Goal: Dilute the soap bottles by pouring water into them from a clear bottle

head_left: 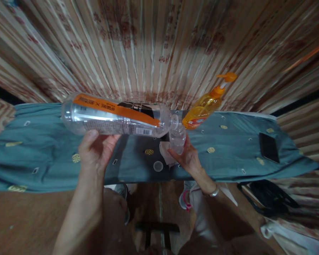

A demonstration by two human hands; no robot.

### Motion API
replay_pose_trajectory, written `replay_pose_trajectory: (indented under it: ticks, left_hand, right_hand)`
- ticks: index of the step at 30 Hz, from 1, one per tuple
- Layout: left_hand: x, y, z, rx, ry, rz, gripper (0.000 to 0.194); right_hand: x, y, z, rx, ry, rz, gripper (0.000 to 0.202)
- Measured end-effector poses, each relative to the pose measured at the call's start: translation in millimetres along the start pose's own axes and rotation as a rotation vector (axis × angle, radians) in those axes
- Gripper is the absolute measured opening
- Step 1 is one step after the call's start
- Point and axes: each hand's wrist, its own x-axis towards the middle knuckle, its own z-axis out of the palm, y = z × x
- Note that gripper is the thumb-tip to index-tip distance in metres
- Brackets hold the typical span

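My left hand (97,147) is closed round the underside of a large clear plastic bottle (117,115) with an orange and silver label. The bottle lies nearly level in the air, its neck towards the right. Gripped in my right hand (186,156) is a small clear bottle (177,140), its opening right at the large bottle's mouth. Clear contents show in the small bottle. A whitish tissue or cloth (166,154) is by my right fingers. On the table close by lies a small round translucent cap (158,166).
An orange pump bottle (203,108) stands just behind the small bottle. A dark phone (269,147) lies at the right of the teal cloth-covered table (138,170). A patterned curtain (149,53) hangs behind. A black bag (271,198) rests low at the right.
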Motion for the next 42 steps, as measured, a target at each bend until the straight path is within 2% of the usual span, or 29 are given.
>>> replay_pose_trajectory:
  ticks: [8, 15, 24, 29, 36, 42]
  left_hand:
    - [2.5, 0.5, -4.1, 0.048, 0.012, -0.017, 0.048]
    - [3.5, 1.3, -6.5, 0.077, -0.027, -0.022, 0.035]
    - [5.8, 0.2, -8.9, 0.073, -0.020, -0.028, 0.037]
    - [6.7, -0.1, -11.2, 0.052, 0.005, -0.034, 0.035]
    - [7.3, 0.2, -11.2, 0.046, -0.001, -0.019, 0.043]
    - [9.6, -3.9, -11.8, 0.046, -0.046, -0.011, 0.040]
  right_hand:
    - [0.5, -1.6, -0.7, -0.015, 0.001, -0.024, 0.095]
    - [-0.4, 0.6, 4.9, -0.039, 0.019, -0.051, 0.097]
    - [0.0, 2.4, 8.5, -0.042, 0.059, -0.124, 0.099]
    - [0.7, 2.1, 12.0, -0.060, 0.123, -0.203, 0.097]
    - [2.1, -1.1, 13.0, -0.070, 0.121, -0.207, 0.097]
    - [2.5, 1.3, 12.1, -0.052, 0.107, -0.193, 0.098]
